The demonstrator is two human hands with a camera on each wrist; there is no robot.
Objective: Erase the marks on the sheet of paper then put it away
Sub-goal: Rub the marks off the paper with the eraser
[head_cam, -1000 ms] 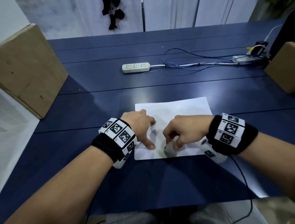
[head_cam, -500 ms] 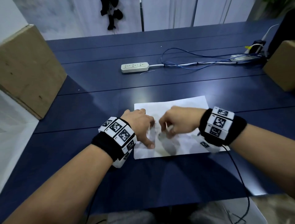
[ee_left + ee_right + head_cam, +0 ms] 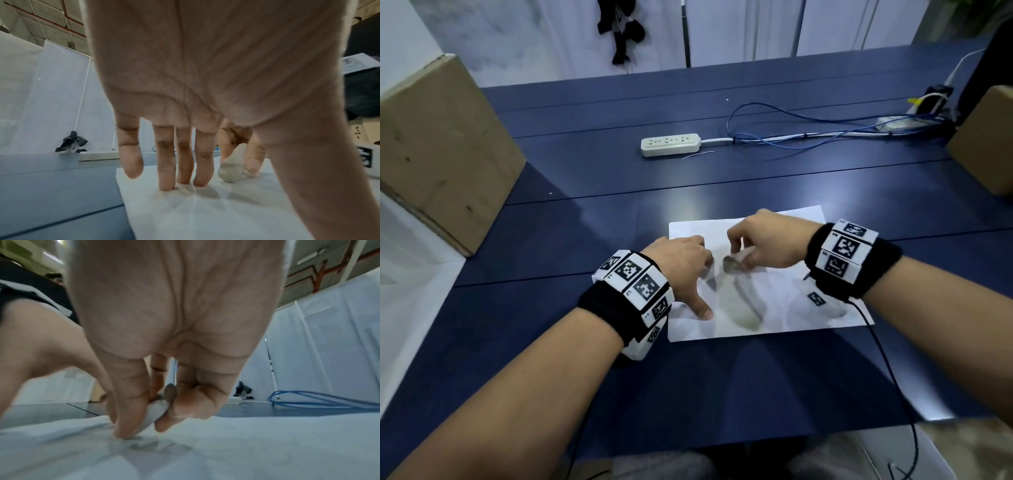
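A white sheet of paper (image 3: 791,308) lies flat on the dark blue table (image 3: 722,377), near its front edge. My left hand (image 3: 702,284) presses the sheet's left part with straight fingers (image 3: 166,181) and a spread thumb. My right hand (image 3: 739,258) hovers over the middle of the sheet and pinches a small grey-white eraser (image 3: 731,264) between thumb and fingers. The eraser (image 3: 231,168) has its worn tip down on the paper (image 3: 205,219). In the right wrist view the eraser (image 3: 156,412) sits in that pinch just above the paper (image 3: 246,451). No marks are plainly visible.
A cardboard box (image 3: 445,150) stands at the table's left and another (image 3: 983,140) at the right edge. A white power strip (image 3: 671,145) and blue cables (image 3: 791,133) lie behind the sheet. A black wire (image 3: 887,370) trails from my right wrist.
My right hand has slid the eraser away from me, from near the sheet's front edge to its middle. My left hand has stayed pressed on the paper.
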